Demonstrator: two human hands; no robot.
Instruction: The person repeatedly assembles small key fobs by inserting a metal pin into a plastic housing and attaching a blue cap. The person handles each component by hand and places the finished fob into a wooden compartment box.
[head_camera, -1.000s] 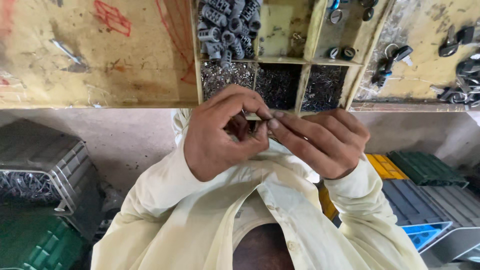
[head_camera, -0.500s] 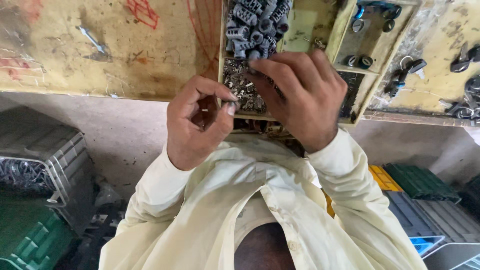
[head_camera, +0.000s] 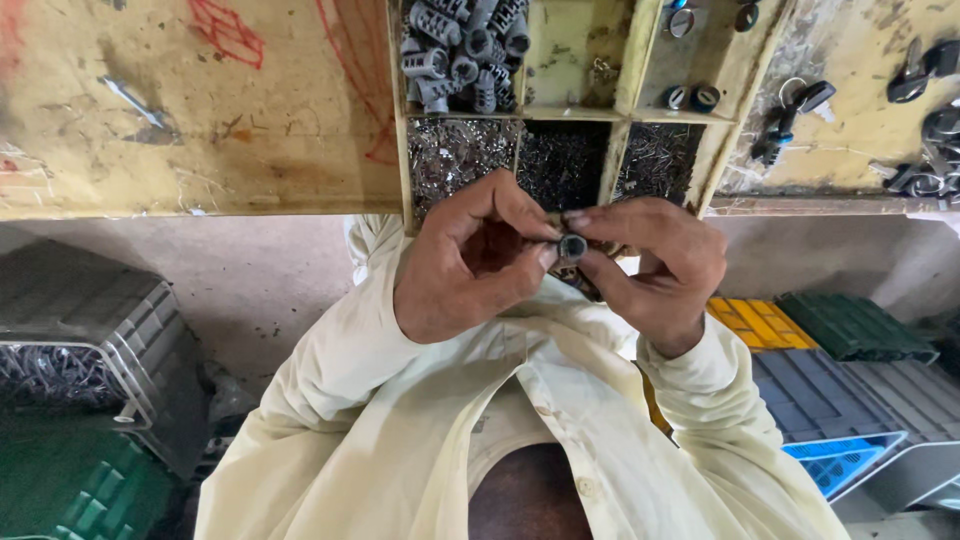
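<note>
Both my hands meet at the near edge of a yellow workbench (head_camera: 200, 120). Between the fingertips sits a small dark round metal part (head_camera: 573, 245), its open end facing me. My left hand (head_camera: 475, 265) pinches it from the left with thumb and fingers curled. My right hand (head_camera: 650, 265) holds it from the right. Just beyond the hands is a wooden tray with compartments (head_camera: 620, 115): grey cylindrical sleeves (head_camera: 462, 50) at the back, heaps of tiny pins (head_camera: 455, 155) in front.
Plastic crates stand on the floor: grey (head_camera: 85, 340) and green (head_camera: 70, 485) at the left, yellow (head_camera: 760, 322), green (head_camera: 855, 325), grey (head_camera: 820, 395) and blue (head_camera: 840, 462) at the right. Dark metal clips (head_camera: 920, 75) lie on the bench at far right.
My right hand had reached into the tray of grey sleeves half a second ago. It has come back, and both hands now hold the small part together.
</note>
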